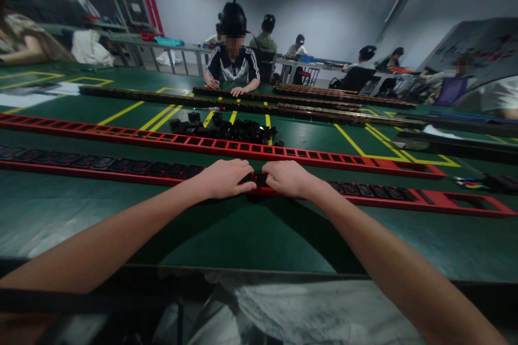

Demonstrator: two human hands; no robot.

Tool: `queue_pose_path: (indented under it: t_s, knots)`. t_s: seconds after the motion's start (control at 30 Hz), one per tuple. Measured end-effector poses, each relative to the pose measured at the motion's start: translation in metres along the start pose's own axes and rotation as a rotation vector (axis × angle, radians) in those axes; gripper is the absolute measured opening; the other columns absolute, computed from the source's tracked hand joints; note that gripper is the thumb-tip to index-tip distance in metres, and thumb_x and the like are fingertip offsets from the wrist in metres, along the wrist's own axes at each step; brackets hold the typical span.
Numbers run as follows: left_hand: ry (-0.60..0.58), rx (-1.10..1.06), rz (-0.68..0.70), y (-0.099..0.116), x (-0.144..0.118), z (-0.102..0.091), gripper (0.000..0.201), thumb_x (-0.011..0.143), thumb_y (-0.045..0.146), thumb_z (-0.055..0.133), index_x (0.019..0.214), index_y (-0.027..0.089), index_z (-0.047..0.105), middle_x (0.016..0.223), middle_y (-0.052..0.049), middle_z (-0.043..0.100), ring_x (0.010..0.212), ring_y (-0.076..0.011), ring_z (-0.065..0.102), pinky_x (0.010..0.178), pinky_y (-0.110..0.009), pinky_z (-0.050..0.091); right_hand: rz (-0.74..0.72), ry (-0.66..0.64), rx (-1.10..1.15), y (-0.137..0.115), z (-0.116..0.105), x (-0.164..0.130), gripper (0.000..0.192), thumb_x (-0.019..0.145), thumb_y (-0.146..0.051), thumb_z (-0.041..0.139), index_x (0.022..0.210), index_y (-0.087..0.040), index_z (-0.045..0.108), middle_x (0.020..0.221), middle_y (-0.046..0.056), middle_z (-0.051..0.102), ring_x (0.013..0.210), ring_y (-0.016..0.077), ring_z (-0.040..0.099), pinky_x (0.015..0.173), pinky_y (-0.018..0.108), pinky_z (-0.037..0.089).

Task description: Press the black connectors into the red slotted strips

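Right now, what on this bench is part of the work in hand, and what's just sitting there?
In hand:
- near red strip, under left hand and right hand
- black inserts pile

Lying about:
- second red strip, slots unfilled
- dark strips by the person opposite

Both bare arms reach forward over the tabletop's near edge, left hand [224, 178] and right hand [288, 178] palm-down, fingertips nearly meeting.
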State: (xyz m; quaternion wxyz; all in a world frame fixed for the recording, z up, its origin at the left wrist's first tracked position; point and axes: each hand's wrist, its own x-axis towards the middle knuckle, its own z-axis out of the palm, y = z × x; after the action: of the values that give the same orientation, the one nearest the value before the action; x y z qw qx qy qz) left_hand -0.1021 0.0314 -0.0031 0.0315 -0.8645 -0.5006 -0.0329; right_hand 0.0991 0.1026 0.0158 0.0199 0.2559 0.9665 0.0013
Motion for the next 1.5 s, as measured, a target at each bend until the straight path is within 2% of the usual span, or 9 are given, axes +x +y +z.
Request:
queue_pose_path:
  t_s: [0.27,0.37,0.47,0.67,0.87,1.07,1.13,1.3,1.5]
  knots:
    - [0.005,0.002,0.002,-0.001,-0.001,0.001,0.042,0.097,0.052,0.035,0.102,0.018,0.058,0.102,-0.008,0.063,0.095,-0.0225,0.061,0.071,-0.031,0.047,-0.047,0.036,0.046,0.003,0.003,-0.001,0.027,0.094,-0.026,0.039,0.096,-0.016,0.064,0.102,0.011,0.070,0.087,0.0219,0.062,0.074,0.030,0.039]
    - [0.003,0.019,0.004,-0.001,0.000,0.002,0.041,0.097,0.051,0.035,0.100,0.018,0.058,0.101,-0.008,0.063,0.093,-0.0220,0.060,0.071,-0.031,0.046,-0.111,0.062,0.094,0.003,0.003,-0.004,0.037,0.096,-0.045,0.041,0.102,-0.016,0.063,0.103,0.011,0.069,0.090,0.0230,0.062,0.075,0.031,0.041]
    - [-0.004,0.031,-0.001,-0.001,0.000,0.002,0.042,0.097,0.051,0.034,0.099,0.017,0.058,0.100,-0.008,0.063,0.092,-0.0223,0.060,0.073,-0.032,0.047,-0.162,0.073,0.086,0.001,0.005,-0.004,0.055,0.086,-0.064,0.052,0.110,-0.015,0.061,0.108,0.013,0.067,0.094,0.0265,0.062,0.074,0.033,0.044]
    - [-0.014,0.013,-0.007,-0.001,-0.001,0.001,0.044,0.097,0.052,0.033,0.103,0.017,0.058,0.103,-0.007,0.064,0.096,-0.0230,0.061,0.075,-0.033,0.048,-0.158,0.058,0.046,-0.003,0.004,0.000,0.046,0.083,-0.055,0.060,0.106,-0.015,0.061,0.104,0.013,0.065,0.090,0.0262,0.063,0.072,0.033,0.045]
    - [-0.017,0.031,-0.013,0.003,-0.002,-0.002,0.045,0.097,0.055,0.034,0.109,0.018,0.057,0.104,-0.007,0.064,0.098,-0.0244,0.062,0.075,-0.035,0.048,-0.085,-0.052,0.072,0.002,-0.013,-0.007,0.038,0.076,-0.050,0.068,0.093,-0.018,0.057,0.094,0.009,0.066,0.077,0.0220,0.060,0.062,0.030,0.039]
    - [-0.008,0.047,-0.034,0.011,-0.002,-0.004,0.045,0.096,0.055,0.035,0.115,0.019,0.056,0.107,-0.008,0.065,0.098,-0.0256,0.063,0.074,-0.035,0.048,0.048,-0.250,0.162,0.030,-0.018,-0.015,0.047,0.060,-0.049,0.079,0.086,-0.021,0.053,0.085,0.004,0.061,0.067,0.0175,0.051,0.056,0.029,0.032]
    - [-0.012,0.024,-0.037,0.011,-0.002,-0.004,0.045,0.096,0.055,0.036,0.114,0.019,0.056,0.108,-0.008,0.065,0.098,-0.0253,0.062,0.073,-0.034,0.048,0.046,-0.275,0.261,0.039,-0.016,-0.013,0.046,0.064,-0.055,0.076,0.084,-0.021,0.052,0.083,0.003,0.059,0.067,0.0168,0.050,0.056,0.029,0.031]
    - [-0.012,-0.059,-0.041,0.008,-0.001,-0.002,0.045,0.095,0.056,0.038,0.114,0.020,0.056,0.108,-0.007,0.063,0.101,-0.0240,0.060,0.076,-0.033,0.048,-0.021,-0.239,0.541,0.056,-0.002,-0.002,0.048,0.088,-0.063,0.046,0.073,-0.018,0.052,0.073,0.000,0.049,0.065,0.0145,0.046,0.061,0.029,0.033]
    - [-0.051,-0.108,-0.090,0.006,0.000,-0.002,0.051,0.094,0.060,0.036,0.126,0.026,0.055,0.116,-0.007,0.061,0.108,-0.0247,0.058,0.079,-0.034,0.048,-0.030,-0.193,0.636,0.062,0.009,0.002,0.049,0.085,-0.064,0.050,0.070,-0.017,0.053,0.069,-0.002,0.047,0.063,0.0132,0.043,0.060,0.029,0.031]
